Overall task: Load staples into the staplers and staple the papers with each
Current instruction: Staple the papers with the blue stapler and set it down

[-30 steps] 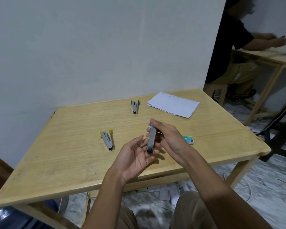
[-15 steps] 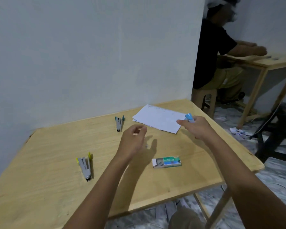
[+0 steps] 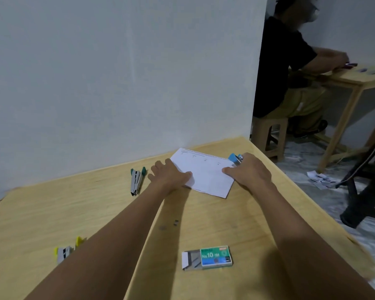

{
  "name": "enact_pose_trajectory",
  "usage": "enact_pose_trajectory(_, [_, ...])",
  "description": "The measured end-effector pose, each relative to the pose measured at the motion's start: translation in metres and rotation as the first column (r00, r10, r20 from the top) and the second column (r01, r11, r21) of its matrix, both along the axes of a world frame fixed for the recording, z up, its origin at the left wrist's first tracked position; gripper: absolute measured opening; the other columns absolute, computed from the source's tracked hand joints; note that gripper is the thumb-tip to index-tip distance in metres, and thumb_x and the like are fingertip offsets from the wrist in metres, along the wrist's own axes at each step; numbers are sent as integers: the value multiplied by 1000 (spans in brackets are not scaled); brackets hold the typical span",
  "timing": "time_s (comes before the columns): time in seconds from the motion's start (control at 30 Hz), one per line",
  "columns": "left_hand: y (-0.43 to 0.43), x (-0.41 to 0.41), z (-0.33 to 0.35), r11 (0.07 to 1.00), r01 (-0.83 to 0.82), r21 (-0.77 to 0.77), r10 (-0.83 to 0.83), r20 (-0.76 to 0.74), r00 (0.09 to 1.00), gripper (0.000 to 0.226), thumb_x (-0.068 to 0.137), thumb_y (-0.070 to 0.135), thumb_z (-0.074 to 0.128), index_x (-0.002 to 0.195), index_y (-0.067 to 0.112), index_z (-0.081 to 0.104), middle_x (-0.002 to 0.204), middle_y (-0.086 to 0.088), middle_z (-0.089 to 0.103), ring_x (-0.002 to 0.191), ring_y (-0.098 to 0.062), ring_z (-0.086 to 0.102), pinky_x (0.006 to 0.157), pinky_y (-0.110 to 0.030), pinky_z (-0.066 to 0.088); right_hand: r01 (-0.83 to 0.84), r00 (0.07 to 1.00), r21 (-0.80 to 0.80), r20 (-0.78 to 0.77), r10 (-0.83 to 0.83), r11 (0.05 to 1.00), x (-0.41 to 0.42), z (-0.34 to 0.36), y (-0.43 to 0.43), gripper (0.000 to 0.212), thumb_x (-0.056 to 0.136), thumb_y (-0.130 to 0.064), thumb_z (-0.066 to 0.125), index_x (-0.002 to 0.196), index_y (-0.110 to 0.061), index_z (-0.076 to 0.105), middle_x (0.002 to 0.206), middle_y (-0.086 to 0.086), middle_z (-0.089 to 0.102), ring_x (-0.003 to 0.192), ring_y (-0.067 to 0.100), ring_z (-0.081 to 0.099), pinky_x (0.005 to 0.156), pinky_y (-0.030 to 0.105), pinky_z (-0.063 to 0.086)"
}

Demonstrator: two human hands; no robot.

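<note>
A stack of white papers [image 3: 206, 174] lies at the far side of the wooden table [image 3: 95, 208]. My left hand [image 3: 169, 173] rests on the stack's left edge, thumb on the top sheet. My right hand [image 3: 250, 171] grips a blue stapler [image 3: 236, 159] at the stack's right corner, with its thumb on the paper. A green stapler [image 3: 136, 179] lies left of the papers. A yellow stapler [image 3: 66, 251] sits near my left forearm, partly hidden by it. A half-open green staple box [image 3: 208, 257] lies between my forearms.
A few loose staples [image 3: 176, 222] lie mid-table. The wall runs along the table's far edge. To the right, a person sits on a stool [image 3: 268, 135] at another wooden table [image 3: 355, 81]. A dark chair [image 3: 364, 191] and paper scraps [image 3: 320, 179] are on the floor.
Both hands have reached forward onto the papers. The left hand, empty in the air before, now lies on the stack's left edge; the right hand has brought the blue stapler to the right corner.
</note>
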State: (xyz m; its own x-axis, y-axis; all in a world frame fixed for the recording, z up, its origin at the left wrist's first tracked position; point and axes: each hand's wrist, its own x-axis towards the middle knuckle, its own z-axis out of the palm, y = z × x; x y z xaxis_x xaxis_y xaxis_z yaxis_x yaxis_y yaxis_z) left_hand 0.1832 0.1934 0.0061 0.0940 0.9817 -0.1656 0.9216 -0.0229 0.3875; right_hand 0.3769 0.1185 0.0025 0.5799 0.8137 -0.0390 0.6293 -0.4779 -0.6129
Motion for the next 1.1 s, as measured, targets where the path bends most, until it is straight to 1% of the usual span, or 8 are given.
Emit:
enact_pose_trajectory(0.17, [11,3,2,995,-94,-13,94,26,995,80,80,57,66,137,9,37,142,-12,35,135,-32,28,104,-40,28,28,987,-17,-160,-31,999,7,1,11,42,82,-33,75,104,-14,45,89,-1,52,88,23,54,70,33,40])
enact_pose_trajectory(0.27, [19,1,1,989,-126,-74,138,197,971,52,84,44,67,119,9,50,129,-12,50,122,-31,45,97,-35,39,89,950,104,-307,-53,991,10,-5,12,30,84,-25,73,91,-14,46,83,3,52,75,22,52,64,33,38])
enact_pose_trajectory(0.4, [11,-8,16,988,-107,-112,153,589,793,13,91,13,62,92,2,56,94,-11,59,78,-23,56,58,-25,40,149,854,328,-519,46,933,9,-9,2,28,84,-13,71,76,-14,44,74,8,51,71,25,51,62,32,39])
enact_pose_trajectory(0.53, [-12,-32,40,993,-23,-116,103,759,642,18,95,16,60,108,5,62,103,-10,67,88,-26,64,71,-32,54,156,815,340,-574,74,927,0,-1,-18,26,85,-20,74,103,-6,61,99,9,72,90,28,69,73,35,52])
enact_pose_trajectory(0.67, [-37,-62,58,1000,-7,13,-6,774,634,15,95,21,61,108,15,64,99,-3,69,77,-19,65,53,-21,51,154,926,358,-377,-9,921,-10,11,-39,44,81,-44,74,116,-22,59,103,-5,65,92,20,64,81,43,53])
enact_pose_trajectory(0.77, [-60,-88,74,992,-8,126,-87,728,680,5,91,26,65,94,23,67,94,-10,70,65,-26,55,52,-30,40,122,949,481,-313,40,868,-24,38,-54,62,78,-51,77,131,-26,55,115,-5,63,103,17,61,84,36,50])
enact_pose_trajectory(0.97, [-106,-133,109,982,99,161,-187,758,625,12,87,22,73,97,16,73,93,-8,77,75,-25,69,66,-39,53,-310,869,471,-212,448,826,-67,96,-78,36,81,-42,79,110,-23,68,100,-12,70,81,-6,65,68,8,47])
enact_pose_trajectory(1.1, [-126,-157,121,973,63,221,-215,781,587,10,84,21,76,92,15,76,87,1,77,76,-17,70,69,-29,53,-455,822,407,-149,549,792,-91,109,-90,33,84,-36,77,90,-5,69,77,0,62,68,12,54,63,25,41])
